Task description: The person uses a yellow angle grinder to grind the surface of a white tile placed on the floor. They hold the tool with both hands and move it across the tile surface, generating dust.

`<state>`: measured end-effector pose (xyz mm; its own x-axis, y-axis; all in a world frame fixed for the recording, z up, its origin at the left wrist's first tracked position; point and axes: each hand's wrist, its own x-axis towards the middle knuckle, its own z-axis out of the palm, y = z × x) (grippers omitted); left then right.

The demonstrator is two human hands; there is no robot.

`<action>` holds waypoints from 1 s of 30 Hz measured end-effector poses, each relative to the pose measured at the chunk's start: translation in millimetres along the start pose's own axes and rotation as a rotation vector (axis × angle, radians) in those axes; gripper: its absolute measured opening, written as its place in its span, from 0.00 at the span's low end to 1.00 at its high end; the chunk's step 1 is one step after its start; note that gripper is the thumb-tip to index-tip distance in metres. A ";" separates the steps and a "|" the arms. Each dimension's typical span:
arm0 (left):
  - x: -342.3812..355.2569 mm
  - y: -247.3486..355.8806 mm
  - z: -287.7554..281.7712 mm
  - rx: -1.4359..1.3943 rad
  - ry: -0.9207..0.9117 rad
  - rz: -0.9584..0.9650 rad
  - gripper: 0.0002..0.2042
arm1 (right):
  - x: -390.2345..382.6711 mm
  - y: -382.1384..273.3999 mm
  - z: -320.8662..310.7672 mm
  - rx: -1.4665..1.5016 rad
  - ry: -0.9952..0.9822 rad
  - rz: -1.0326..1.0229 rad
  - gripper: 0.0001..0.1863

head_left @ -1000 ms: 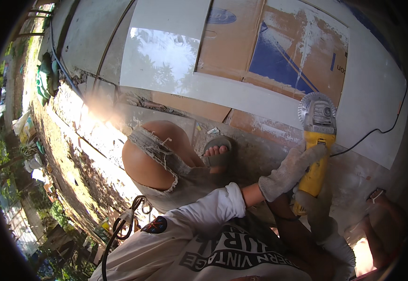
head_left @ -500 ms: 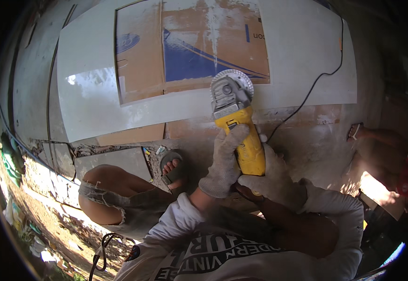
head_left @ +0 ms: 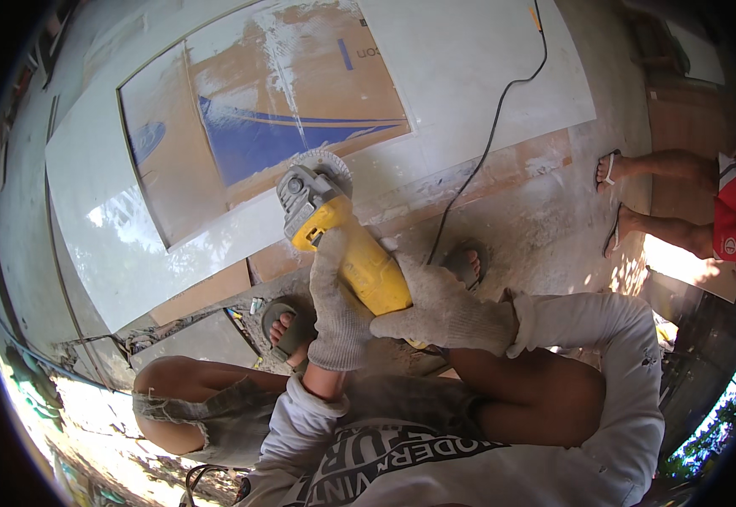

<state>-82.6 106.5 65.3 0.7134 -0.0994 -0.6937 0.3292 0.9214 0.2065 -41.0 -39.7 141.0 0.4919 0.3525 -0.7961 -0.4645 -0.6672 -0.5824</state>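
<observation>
Remotely, I see the gloved left hand [head_left: 337, 304] curled round the yellow angle grinder [head_left: 375, 270], the right hand [head_left: 451, 309] wrapping its rear, fingers partly hidden; its disc [head_left: 334, 169] overhangs the white panel [head_left: 461, 106]. I'd brace both wrists, cord [head_left: 492, 133] clear.

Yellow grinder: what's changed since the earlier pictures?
The yellow grinder, with its disc, has moved left along the near edge of the cardboard. The view has swung right, so another person's red shorts show more fully. Nothing was let go: left hand and right hand both keep their grip.
</observation>
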 end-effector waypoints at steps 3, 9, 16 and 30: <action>0.3 -0.6 1.0 0.040 -0.004 0.003 0.24 | 0.3 -0.5 -0.3 -0.045 -0.003 0.037 0.45; 0.2 -3.2 0.1 0.049 -0.015 -0.045 0.23 | -0.9 14.2 -3.9 0.053 -0.022 -0.070 0.46; 4.2 3.8 2.5 0.115 -0.001 0.022 0.25 | 13.0 33.7 -22.4 0.185 -0.223 -0.346 0.39; -25.3 35.5 52.1 0.483 0.082 0.371 0.28 | -5.2 -0.9 -168.1 -0.239 -0.315 -0.121 0.20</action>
<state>-56.7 122.1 126.1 0.7906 0.2417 -0.5626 0.3252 0.6128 0.7203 80.7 -151.3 173.3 0.2659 0.5967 -0.7571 -0.2142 -0.7292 -0.6500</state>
